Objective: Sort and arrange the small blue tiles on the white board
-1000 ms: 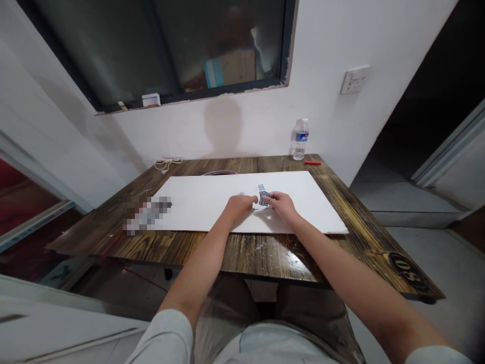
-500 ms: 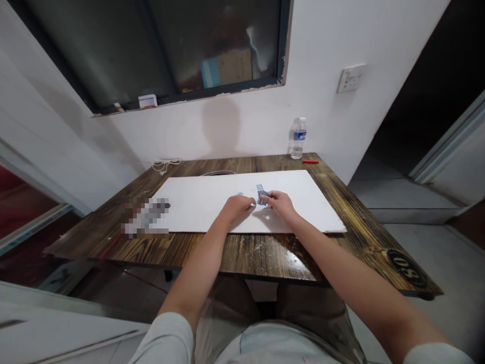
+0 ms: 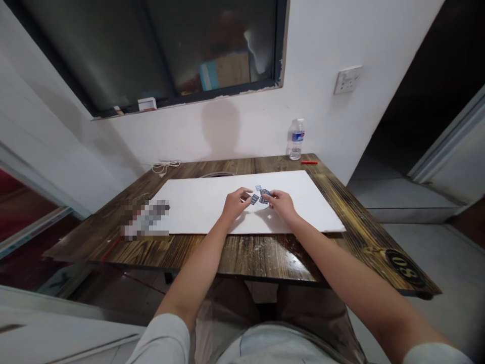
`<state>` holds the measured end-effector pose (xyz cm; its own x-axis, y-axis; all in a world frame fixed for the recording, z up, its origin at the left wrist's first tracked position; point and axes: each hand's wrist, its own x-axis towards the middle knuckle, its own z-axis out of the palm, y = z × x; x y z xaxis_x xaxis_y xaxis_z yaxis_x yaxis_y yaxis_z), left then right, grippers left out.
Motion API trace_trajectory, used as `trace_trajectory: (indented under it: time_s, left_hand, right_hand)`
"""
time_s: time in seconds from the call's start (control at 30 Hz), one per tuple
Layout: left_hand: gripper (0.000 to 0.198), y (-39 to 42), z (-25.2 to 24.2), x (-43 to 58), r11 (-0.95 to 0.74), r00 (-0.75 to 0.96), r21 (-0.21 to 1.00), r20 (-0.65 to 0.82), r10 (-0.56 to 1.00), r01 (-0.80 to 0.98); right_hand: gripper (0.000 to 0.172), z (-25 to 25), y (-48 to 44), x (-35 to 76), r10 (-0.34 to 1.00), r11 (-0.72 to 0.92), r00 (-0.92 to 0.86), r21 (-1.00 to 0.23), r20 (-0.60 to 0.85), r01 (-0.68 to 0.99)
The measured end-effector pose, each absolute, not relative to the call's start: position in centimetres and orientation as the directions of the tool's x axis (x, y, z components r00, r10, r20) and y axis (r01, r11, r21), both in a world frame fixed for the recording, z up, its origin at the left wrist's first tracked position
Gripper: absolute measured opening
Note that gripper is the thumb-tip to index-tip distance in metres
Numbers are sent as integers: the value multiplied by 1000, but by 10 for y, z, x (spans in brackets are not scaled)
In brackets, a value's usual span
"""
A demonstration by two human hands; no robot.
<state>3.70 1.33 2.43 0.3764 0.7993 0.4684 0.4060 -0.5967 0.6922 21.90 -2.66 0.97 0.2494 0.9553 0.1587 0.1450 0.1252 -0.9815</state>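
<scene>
The right hand (image 3: pixel 282 206) grips a small blue-printed paper piece (image 3: pixel 264 196) between its fingertips; the left hand (image 3: pixel 237 203), its grip half open, hovers just beside another piece (image 3: pixel 255 199) above white foam board (image 3: pixel 189 212).

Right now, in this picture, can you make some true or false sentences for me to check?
1. The left hand and the right hand are over the white board. True.
2. The water bottle is lying on its side. False: it stands upright.
3. The right hand touches small blue-and-white pieces. True.
4. The red stick lies on the white board. False: it lies on the wooden table, beside the water bottle.
</scene>
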Motion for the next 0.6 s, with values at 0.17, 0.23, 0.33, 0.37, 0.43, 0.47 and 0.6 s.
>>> trace_trajectory:
  time_s: [0.17, 0.23, 0.33, 0.37, 0.43, 0.47, 0.6]
  left_hand:
    - [28, 17, 19, 41, -486, 313, 845, 411, 856, 221]
    - [28, 17, 18, 42, -469, 298, 862, 405, 865, 191]
    - [27, 16, 19, 43, -459, 269, 872, 407, 873, 170]
    - [27, 15, 20, 43, -452, 255, 875, 404, 878, 171]
    - [27, 14, 21, 44, -443, 227, 879, 402, 887, 177]
    - [26, 14, 21, 44, -442, 220, 879, 402, 889, 178]
    - [27, 13, 20, 45, -440, 248, 879, 392, 886, 182]
  right_hand:
    - [46, 9, -26, 218, 958, 128, 236, -979, 164, 159]
    - [46, 9, -26, 216, 965, 139, 204, -979, 168, 151]
    - [46, 9, -25, 214, 973, 158, 151, -980, 176, 125]
    - [46, 9, -24, 214, 975, 159, 140, -981, 174, 116]
    - [45, 10, -24, 213, 978, 151, 132, -983, 164, 103]
    - [44, 10, -24, 213, 979, 144, 131, -985, 156, 100]
    - [40, 11, -26, 212, 983, 129, 123, -988, 139, 85]
